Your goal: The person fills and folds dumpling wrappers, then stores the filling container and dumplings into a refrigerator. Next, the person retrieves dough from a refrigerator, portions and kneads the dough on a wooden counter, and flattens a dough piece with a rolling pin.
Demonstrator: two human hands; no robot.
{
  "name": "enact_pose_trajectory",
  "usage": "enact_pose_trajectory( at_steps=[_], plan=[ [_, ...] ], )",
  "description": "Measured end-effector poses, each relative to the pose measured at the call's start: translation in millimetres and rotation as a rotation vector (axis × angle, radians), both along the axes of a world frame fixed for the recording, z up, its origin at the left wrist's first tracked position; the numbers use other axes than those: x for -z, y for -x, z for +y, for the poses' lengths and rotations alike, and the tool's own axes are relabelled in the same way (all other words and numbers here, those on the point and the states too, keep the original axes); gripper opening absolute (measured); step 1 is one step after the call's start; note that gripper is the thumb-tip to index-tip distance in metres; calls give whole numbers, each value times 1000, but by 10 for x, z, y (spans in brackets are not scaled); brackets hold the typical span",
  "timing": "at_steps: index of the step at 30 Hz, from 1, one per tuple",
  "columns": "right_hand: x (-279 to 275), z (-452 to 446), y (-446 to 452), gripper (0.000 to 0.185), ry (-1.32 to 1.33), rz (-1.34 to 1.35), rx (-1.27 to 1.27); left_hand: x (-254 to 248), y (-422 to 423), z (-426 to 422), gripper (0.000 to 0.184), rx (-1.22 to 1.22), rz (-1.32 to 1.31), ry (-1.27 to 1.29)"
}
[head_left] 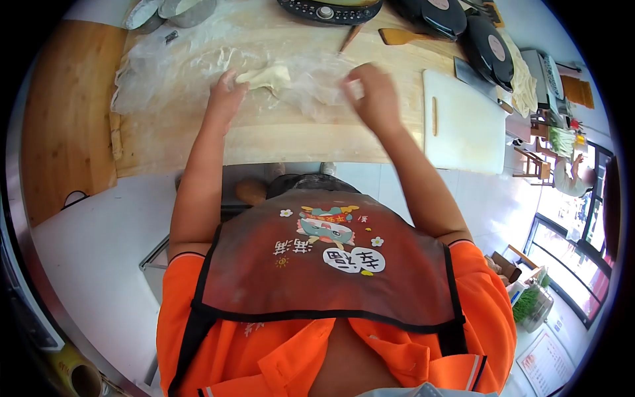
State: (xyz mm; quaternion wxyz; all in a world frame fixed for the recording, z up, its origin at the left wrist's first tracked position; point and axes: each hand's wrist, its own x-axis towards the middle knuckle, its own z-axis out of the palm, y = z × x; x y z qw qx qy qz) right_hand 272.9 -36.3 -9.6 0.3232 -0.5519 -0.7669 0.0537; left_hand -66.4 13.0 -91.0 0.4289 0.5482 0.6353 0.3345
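A piece of pale dough (268,78) lies stretched over the floury wooden board. My left hand (226,98) is closed at the dough's left end, thumb and fingers pinching its edge. To the right of the dough, crumpled clear plastic film (314,92) spreads toward my right hand (374,96). That hand is slightly blurred and held with its fingers curled together beside the film's right end. Whether the film is between its fingers I cannot make out.
Another plastic sheet (139,86) covers the board's left part, below metal bowls (188,10). A white cutting board (463,126) lies right, near a broad blade (476,79). Behind are a wooden spatula (400,36), round black appliances (489,49) and a control panel (327,12).
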Motion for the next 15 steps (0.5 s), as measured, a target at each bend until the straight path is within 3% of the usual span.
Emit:
enact_pose_trajectory(
  at_steps=[1, 4, 9, 11, 15],
  plan=[
    [43, -79, 254, 27, 51, -51, -105, -43, -53, 39, 64, 119, 471, -269],
    [382, -77, 740, 32, -36, -252, -121, -198, -279, 149, 61, 473, 710, -455],
    [882, 237, 819, 14, 41, -616, -236, -238, -399, 202, 53, 607, 682, -307],
    [696, 339, 620, 8, 4, -564, -282, -137, -259, 352, 53, 639, 543, -243],
    [227, 461, 25, 5, -116, -554, -372, -460, -69, 302, 46, 569, 209, 102]
  ],
)
